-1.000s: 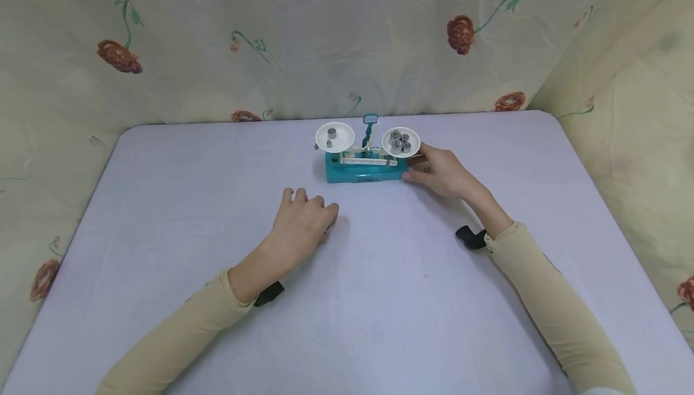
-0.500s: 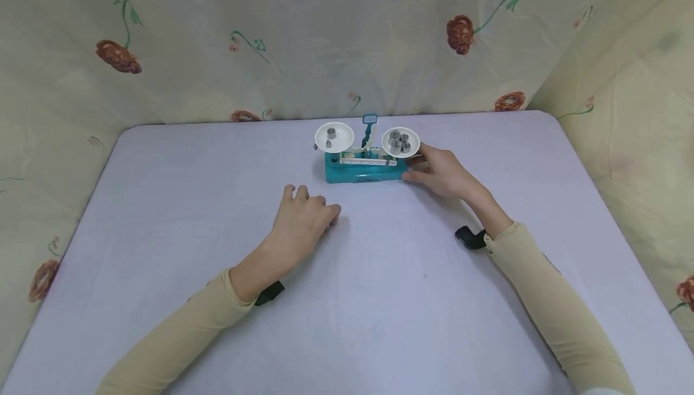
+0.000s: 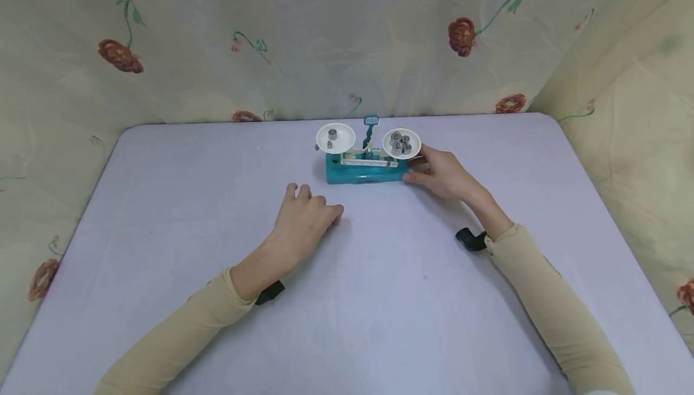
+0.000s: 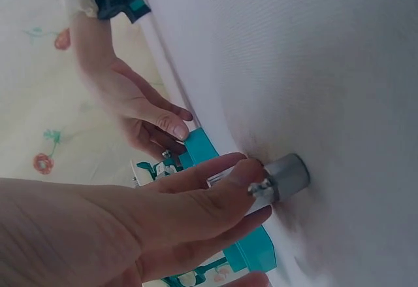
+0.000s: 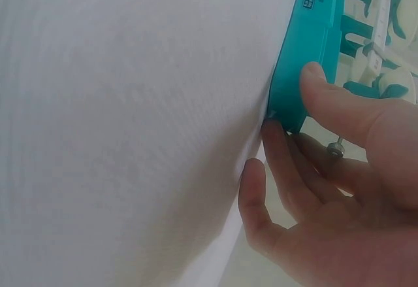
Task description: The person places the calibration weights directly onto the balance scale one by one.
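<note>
A teal balance scale with two white pans stands at the back of the table. Two metal weights lie in its left pan, and several sit together in the right pan. My right hand grips the right end of the base, thumb on the front, fingers behind, as the right wrist view shows. In front of the scale, my left hand holds a knobbed cylindrical weight at the tabletop, thumb beside the knob. From the head view this weight is hidden under the fingers.
The table has a pale lavender cover. A flowered curtain hangs behind it and along the right side. Black wrist mounts jut out under both forearms, close to the tabletop.
My left hand has shifted very slightly right, and the bit of metal seen under its fingers is now covered. The right hand and the scale stay in place.
</note>
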A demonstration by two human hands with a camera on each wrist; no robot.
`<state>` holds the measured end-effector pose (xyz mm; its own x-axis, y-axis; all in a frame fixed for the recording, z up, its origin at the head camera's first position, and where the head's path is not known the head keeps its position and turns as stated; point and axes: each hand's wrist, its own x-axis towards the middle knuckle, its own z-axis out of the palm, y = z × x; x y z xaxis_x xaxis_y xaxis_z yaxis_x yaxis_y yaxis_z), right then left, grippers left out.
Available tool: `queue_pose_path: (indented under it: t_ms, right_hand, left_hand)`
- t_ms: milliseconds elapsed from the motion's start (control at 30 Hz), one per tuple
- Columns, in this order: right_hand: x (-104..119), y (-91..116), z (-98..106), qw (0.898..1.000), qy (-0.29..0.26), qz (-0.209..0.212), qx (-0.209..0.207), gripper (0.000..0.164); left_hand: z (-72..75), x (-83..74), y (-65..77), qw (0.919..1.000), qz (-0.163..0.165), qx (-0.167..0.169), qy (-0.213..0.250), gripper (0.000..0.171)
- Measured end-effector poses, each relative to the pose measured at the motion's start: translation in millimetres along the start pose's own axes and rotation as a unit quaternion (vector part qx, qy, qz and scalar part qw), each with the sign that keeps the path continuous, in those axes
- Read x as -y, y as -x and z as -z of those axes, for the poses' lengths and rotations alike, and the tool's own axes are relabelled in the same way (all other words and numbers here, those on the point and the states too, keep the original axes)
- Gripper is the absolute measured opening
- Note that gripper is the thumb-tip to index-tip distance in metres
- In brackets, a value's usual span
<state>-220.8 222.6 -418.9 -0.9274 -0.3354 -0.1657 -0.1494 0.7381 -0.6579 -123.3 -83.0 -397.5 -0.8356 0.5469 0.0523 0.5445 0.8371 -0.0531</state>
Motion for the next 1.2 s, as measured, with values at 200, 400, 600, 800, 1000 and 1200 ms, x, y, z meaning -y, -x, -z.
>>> queue_pose_path:
  t_ms: [200,400,600,800,1000,1200]
  right_hand:
    - [0,0,1,1.0,-0.001,0.001,0.0,0.067]
    - [-2,0,3,1.0,0.001,-0.002,0.0,0.067]
    - [-2,1,4,1.0,-0.001,-0.001,-0.001,0.066]
    - [-2,0,2,1.0,0.001,0.004,-0.004,0.064]
    - [-2,-1,1,1.0,-0.002,0.004,-0.003,0.065]
    - [-2,-1,0,1.0,0.0,0.004,-0.003,0.066]
  left_hand:
    - [-0.8,-1.0,-1.5,1.0,0.002,-0.005,-0.003,0.013]
    - [-1.1,-0.9,-2.2,0.9997,-0.005,-0.023,-0.007,0.018]
    - [5.8,1.0,-4.0,0.9981,-0.003,-0.061,-0.008,0.029]
    - [9.0,1.2,-6.4,0.9929,-0.004,-0.117,-0.016,0.027]
    - [10.7,1.4,-8.0,0.9894,-0.008,-0.144,-0.02,0.025]
    - [16.0,3.7,-10.9,0.9882,-0.003,-0.153,-0.004,0.029]
